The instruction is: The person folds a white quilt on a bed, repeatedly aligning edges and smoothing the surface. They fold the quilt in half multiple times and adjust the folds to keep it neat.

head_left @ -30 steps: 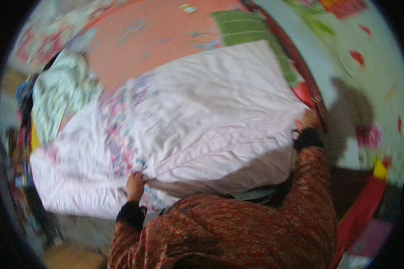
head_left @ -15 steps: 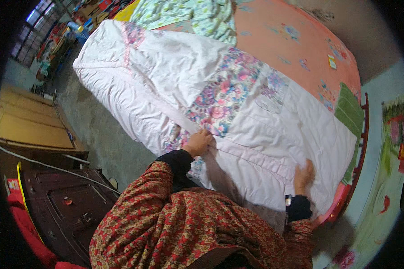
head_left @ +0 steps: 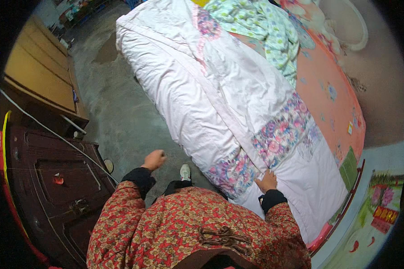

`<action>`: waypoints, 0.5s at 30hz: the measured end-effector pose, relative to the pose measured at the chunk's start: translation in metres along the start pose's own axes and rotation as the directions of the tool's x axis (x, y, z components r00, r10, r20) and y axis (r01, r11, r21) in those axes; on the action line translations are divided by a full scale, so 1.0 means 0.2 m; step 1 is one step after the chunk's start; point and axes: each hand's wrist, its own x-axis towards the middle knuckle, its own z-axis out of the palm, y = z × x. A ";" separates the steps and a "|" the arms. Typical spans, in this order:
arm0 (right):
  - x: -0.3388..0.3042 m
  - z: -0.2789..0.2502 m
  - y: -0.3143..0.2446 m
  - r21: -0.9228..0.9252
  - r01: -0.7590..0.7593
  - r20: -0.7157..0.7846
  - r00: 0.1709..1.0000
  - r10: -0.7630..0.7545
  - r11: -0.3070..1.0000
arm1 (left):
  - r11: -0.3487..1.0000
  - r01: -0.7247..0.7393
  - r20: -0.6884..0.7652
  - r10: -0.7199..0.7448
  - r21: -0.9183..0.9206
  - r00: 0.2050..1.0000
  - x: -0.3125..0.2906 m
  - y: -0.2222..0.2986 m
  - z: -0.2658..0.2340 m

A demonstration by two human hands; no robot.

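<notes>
While the right hand [head_left: 267, 180] rests on the white quilt [head_left: 238, 85], near 1 floral panel [head_left: 282, 132], its fingers bend onto the fabric; whether they pinch it, cannot tell. Left hand [head_left: 154, 160] hangs over the grey floor [head_left: 121, 112], apart from the quilt, fingers curled, degree of closure unclear. Quilt lies lengthwise beside and partly over the orange sheet [head_left: 318, 89], with 1 green-dotted cloth [head_left: 273, 33] along its far right side.

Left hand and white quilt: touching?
Apart. The head view shows a strip of grey floor between the left hand and the white quilt.
</notes>
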 end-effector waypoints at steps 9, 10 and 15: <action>0.07 0.03 -0.01 -0.104 -0.068 0.061 0.995 0.074 0.992 | 0.858 0.326 -0.194 -0.426 -0.397 0.884 -0.51 -0.82 -0.08; 0.08 0.02 -0.01 -0.101 -0.054 0.093 0.994 0.064 0.993 | 0.842 0.360 -0.137 -0.444 -0.401 0.885 -0.54 -0.83 -0.08; 0.12 0.04 0.00 -0.130 -0.102 0.149 0.981 0.121 0.986 | 0.888 0.339 -0.047 -0.371 -0.312 0.928 -0.58 -0.80 -0.16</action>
